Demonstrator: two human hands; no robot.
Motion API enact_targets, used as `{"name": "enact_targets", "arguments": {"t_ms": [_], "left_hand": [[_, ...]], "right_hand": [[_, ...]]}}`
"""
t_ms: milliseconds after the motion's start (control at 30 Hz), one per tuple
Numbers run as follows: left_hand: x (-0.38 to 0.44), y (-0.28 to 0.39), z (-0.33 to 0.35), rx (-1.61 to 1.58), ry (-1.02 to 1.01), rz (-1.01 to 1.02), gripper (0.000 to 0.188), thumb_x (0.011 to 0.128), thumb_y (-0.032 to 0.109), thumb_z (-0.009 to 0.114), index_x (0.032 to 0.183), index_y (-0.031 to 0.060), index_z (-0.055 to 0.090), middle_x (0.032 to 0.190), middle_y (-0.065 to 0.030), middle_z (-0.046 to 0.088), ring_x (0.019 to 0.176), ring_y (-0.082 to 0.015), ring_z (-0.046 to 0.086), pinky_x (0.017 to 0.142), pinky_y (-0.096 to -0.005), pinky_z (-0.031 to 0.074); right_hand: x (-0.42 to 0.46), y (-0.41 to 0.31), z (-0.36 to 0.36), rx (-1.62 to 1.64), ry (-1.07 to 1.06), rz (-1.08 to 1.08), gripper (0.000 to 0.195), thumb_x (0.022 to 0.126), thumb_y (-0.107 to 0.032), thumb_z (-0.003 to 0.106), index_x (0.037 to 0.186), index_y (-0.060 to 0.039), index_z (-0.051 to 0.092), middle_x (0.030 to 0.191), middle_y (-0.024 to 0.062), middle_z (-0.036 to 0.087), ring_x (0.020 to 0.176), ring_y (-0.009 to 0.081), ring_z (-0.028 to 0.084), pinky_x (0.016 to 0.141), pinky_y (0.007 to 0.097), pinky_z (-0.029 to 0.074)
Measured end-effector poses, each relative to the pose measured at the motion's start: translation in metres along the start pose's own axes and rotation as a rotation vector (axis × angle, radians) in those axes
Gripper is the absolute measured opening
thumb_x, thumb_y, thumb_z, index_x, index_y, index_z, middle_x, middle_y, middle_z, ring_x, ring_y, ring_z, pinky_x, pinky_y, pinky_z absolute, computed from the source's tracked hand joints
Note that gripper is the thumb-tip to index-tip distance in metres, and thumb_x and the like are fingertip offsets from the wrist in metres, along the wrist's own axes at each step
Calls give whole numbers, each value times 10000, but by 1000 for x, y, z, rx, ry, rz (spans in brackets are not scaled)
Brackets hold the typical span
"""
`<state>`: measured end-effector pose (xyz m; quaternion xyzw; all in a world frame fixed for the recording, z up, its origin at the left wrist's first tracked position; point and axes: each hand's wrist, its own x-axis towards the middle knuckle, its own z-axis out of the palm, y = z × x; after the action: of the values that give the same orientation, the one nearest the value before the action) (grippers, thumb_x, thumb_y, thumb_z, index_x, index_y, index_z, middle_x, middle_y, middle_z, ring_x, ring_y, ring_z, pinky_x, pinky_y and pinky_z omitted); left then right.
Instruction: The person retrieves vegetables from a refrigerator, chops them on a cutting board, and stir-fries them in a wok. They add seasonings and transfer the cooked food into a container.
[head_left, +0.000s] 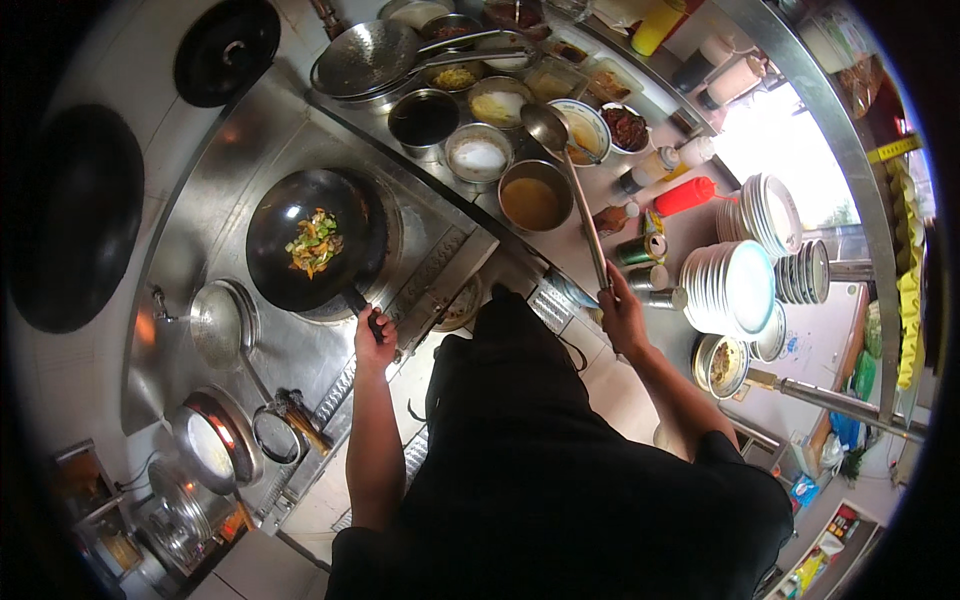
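My left hand grips the handle of a black wok, which sits tilted over the burner of the steel range. Chopped vegetables, green and orange, lie in the wok. In my right hand is the long handle of a metal ladle. The ladle's bowl hangs over the seasoning containers, by a white bowl of orange-yellow contents with a spoon. Below it stands a steel pot of brown liquid, and beside that a container of white granules.
Perforated strainers rest at the counter's far end. A second strainer and a pan sit on the range at left. Stacked plates, a red squeeze bottle and cans stand at right. A metal rail crosses the right side.
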<state>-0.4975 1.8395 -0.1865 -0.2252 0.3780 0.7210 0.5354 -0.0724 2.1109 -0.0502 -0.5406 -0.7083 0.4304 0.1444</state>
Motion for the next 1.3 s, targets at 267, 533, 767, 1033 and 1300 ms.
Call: {"name": "enact_targets", "arguments": {"t_ms": [267, 533, 767, 1033, 1300], "left_hand": [[11, -6, 0, 46, 21, 23, 269, 966, 374, 716, 921, 160, 559, 733, 22, 512, 595, -120, 455, 486, -264, 348], [-11, -17, 9, 764, 411, 839, 485, 961, 430, 692, 1232, 42, 583, 1199, -118, 635, 1135, -256, 618, 876, -424, 539], [-134, -70, 220, 598, -144, 544, 473, 1020, 126, 628, 1464, 73, 473, 1094, -96, 664, 850, -171, 657, 761, -328, 572], [-136, -21, 133, 487, 141, 580, 425, 1002, 95, 582, 1425, 83, 538, 844, -7, 572, 683, -108, 541, 572, -260, 464], [-151, -10, 140, 429, 353, 731, 424, 982, 104, 594, 1403, 58, 562, 826, -14, 563, 668, -112, 533, 563, -268, 458]], "right_hand": [[-21, -2, -7, 177, 78, 15, 592, 1033, -101, 557, 1605, -172, 423, 828, 15, 551, 643, 94, 535, 572, 284, 476], [-13, -100, 28, 384, -193, -85, 594, 991, -103, 640, 1559, -108, 469, 878, 69, 678, 853, 114, 639, 807, 337, 545], [3, -155, 62, 293, -79, -704, 232, 966, -109, 696, 1194, -69, 713, 1044, 143, 668, 1003, 348, 665, 848, 433, 552], [215, 105, -103, -6, 670, -161, 478, 882, -149, 736, 1302, 48, 625, 1072, 188, 721, 923, 294, 712, 853, 418, 571], [397, 218, -92, 228, 449, -78, 784, 776, -463, 913, 1301, 16, 583, 1213, 150, 698, 1080, 243, 671, 914, 397, 542]]}}
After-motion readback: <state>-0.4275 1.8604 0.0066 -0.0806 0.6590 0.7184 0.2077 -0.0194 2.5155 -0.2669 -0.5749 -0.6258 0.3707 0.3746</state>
